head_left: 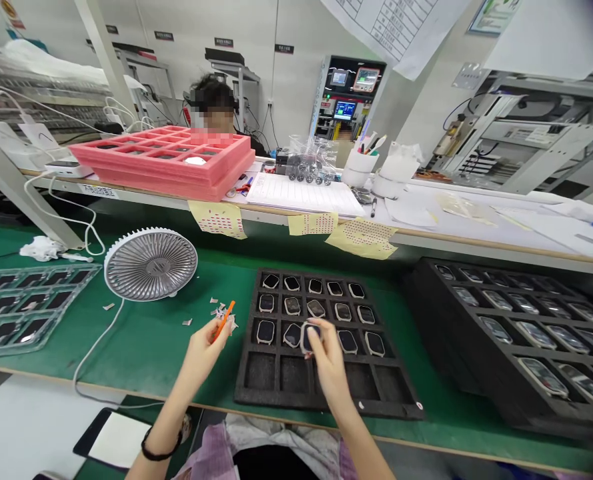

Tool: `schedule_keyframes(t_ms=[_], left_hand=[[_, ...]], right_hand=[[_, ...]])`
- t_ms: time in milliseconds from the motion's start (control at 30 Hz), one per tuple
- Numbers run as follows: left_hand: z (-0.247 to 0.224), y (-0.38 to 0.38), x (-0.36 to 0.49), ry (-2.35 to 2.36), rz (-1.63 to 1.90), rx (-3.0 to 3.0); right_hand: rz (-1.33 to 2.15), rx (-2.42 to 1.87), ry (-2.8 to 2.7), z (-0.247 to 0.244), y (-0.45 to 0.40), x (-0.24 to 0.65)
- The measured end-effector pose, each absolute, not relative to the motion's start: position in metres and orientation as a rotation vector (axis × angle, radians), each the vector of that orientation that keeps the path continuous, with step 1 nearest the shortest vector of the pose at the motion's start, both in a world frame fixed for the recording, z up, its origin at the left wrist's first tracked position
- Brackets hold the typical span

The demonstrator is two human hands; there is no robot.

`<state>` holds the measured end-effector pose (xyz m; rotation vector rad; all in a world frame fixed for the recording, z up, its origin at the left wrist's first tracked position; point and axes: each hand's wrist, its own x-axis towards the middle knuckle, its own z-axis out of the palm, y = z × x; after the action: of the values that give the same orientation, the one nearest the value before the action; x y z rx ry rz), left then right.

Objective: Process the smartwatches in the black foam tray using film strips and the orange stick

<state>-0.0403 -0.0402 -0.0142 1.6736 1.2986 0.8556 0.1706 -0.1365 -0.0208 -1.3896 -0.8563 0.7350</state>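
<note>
An orange stick-like tool (225, 320) is pinched in my left hand (207, 345), beside a small pile of pale scraps (230, 323) on the green mat. My right hand (329, 353) holds a watch case (308, 337) with a dark face and a silvery rim, over the third row of a black foam tray (329, 404). Similar watch cases, among them one at the tray's front right (375, 344), sit in the upper three rows of pockets. The pockets of the nearest row show no watch cases; my right hand and wrist partly cover that row.
A round fan (151, 264) stands left of my left hand, its white cable running forward. Clear trays (66, 303) lie far left; stacked black trays (456, 347) stand right. Above, a shelf (276, 215) bears pink foam trays (166, 175) and papers. A person (215, 107) is behind it.
</note>
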Motion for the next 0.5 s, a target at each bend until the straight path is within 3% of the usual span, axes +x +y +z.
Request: schedule_keyframes(t_ms=[267,500], left_hand=[[-0.042,-0.034,-0.063,1.712,0.596,1.954],[-0.031,-0.034,-0.065,1.735,0.601,1.924]], right_hand=[[0.689,-1.507,-1.499,-0.045,-0.14,0.112],[0.602,-1.471,-1.763,-0.035,-0.146,0.131]])
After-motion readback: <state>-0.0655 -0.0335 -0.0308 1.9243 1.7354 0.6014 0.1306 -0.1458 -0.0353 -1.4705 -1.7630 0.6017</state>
